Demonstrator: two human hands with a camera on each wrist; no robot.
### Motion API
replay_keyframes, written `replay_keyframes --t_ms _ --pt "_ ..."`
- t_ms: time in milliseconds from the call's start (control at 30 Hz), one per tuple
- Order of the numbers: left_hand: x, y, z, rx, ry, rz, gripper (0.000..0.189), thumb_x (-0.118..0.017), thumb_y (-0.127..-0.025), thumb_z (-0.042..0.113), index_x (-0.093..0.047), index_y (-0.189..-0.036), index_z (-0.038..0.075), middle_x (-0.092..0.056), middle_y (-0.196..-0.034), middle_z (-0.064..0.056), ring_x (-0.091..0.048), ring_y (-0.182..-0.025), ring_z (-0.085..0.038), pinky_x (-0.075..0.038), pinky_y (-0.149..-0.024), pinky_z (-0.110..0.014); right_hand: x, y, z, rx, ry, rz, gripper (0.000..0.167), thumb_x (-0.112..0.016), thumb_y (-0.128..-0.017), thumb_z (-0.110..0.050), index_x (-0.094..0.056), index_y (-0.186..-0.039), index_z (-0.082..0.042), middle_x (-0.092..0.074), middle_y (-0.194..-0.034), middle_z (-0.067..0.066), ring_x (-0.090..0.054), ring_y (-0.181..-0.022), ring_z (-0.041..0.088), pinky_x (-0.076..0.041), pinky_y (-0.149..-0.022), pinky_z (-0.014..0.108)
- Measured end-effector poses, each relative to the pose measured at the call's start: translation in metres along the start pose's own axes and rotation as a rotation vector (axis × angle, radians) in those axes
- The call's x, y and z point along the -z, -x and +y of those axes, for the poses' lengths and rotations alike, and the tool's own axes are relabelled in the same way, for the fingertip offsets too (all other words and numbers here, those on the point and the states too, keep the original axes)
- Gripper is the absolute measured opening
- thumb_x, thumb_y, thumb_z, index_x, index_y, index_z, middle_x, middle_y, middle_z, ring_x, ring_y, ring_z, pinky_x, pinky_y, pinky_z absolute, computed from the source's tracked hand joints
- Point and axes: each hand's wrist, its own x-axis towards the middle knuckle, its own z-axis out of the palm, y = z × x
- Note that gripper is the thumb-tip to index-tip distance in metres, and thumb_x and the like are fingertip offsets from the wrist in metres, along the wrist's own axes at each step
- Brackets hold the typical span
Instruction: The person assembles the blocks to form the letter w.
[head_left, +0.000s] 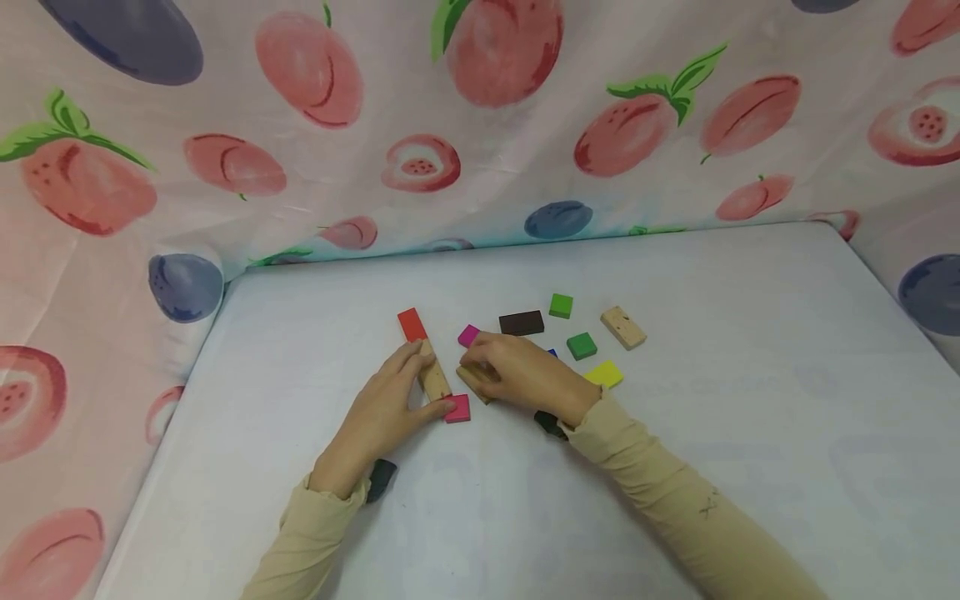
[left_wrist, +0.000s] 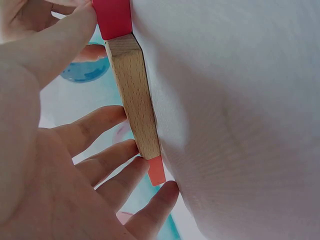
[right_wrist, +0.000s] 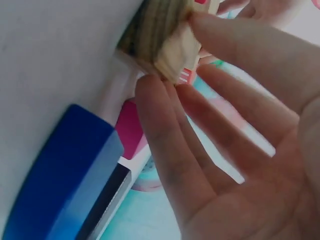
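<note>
On the white table, a red block [head_left: 412,325], a plain wooden block [head_left: 435,379] and a pinkish-red block [head_left: 458,408] lie end to end in a slanted row. My left hand [head_left: 386,408] rests along the row's left side. Its spread fingers touch the wooden block [left_wrist: 134,100], and its thumb touches the pinkish-red block [left_wrist: 113,19]. Just right of the row, my right hand [head_left: 528,367] pinches a second wooden block [head_left: 472,383] between thumb and fingers. In the right wrist view that block [right_wrist: 160,40] appears tilted; a small gap separates it from the row in the head view.
Around the right hand lie a magenta block [head_left: 468,335], a dark brown block [head_left: 521,323], a light green block [head_left: 561,306], a darker green block [head_left: 581,346], a yellow block [head_left: 606,374], a wooden block [head_left: 623,327] and a mostly hidden blue block [right_wrist: 70,170]. Fruit-printed cloth [head_left: 495,167] hangs behind.
</note>
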Motion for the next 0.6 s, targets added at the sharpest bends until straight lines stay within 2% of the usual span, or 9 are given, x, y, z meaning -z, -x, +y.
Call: replay_keyframes --t_ms 133,233,400,600 --pt "-0.0002 0.0001 -0.0007 -0.010 -0.005 0.006 0.075 -0.079 -0.083 0.045 -0.053 -0.140 0.005 -0.036 -0.157 -0.013 -0.036 -0.144 -0.034 -0.035 -0.115 -0.051 0.0027 0.0003 0.0004 0.027 0.023 -0.071 0.037 -0.077 -0.086 -0.008 -0.070 -0.122 -0.007 -0.064 -0.128 0.008 -0.060 -0.117 0.022 -0.051 -0.102 0.035" --pt "-0.0001 0.0000 -0.0008 -0.010 -0.011 0.008 0.075 -0.079 -0.082 0.046 -0.053 -0.140 0.005 -0.036 -0.157 -0.014 -0.036 -0.144 -0.034 -0.036 -0.115 -0.052 0.0052 0.0005 0.0002 0.026 0.035 -0.120 0.040 -0.076 -0.087 -0.008 -0.068 -0.127 -0.007 -0.061 -0.135 0.011 -0.055 -0.127 0.026 -0.047 -0.108 0.039" --pt "0.0002 0.0001 -0.0002 -0.008 -0.013 0.006 0.075 -0.078 -0.083 0.046 -0.053 -0.140 0.005 -0.036 -0.157 -0.014 -0.035 -0.145 -0.035 -0.036 -0.115 -0.052 0.0076 0.0003 0.0002 0.016 0.010 -0.149 0.042 -0.074 -0.088 -0.006 -0.066 -0.129 -0.005 -0.059 -0.137 0.013 -0.056 -0.127 0.026 -0.049 -0.105 0.038" --pt "0.0002 0.0004 0.0001 -0.003 -0.011 0.004 0.075 -0.078 -0.083 0.045 -0.053 -0.140 0.004 -0.036 -0.157 -0.014 -0.034 -0.145 -0.035 -0.035 -0.115 -0.052 0.0062 -0.0004 -0.0008 -0.003 0.001 -0.133 0.043 -0.077 -0.086 -0.009 -0.067 -0.128 -0.004 -0.060 -0.135 0.013 -0.058 -0.123 0.026 -0.049 -0.104 0.038"
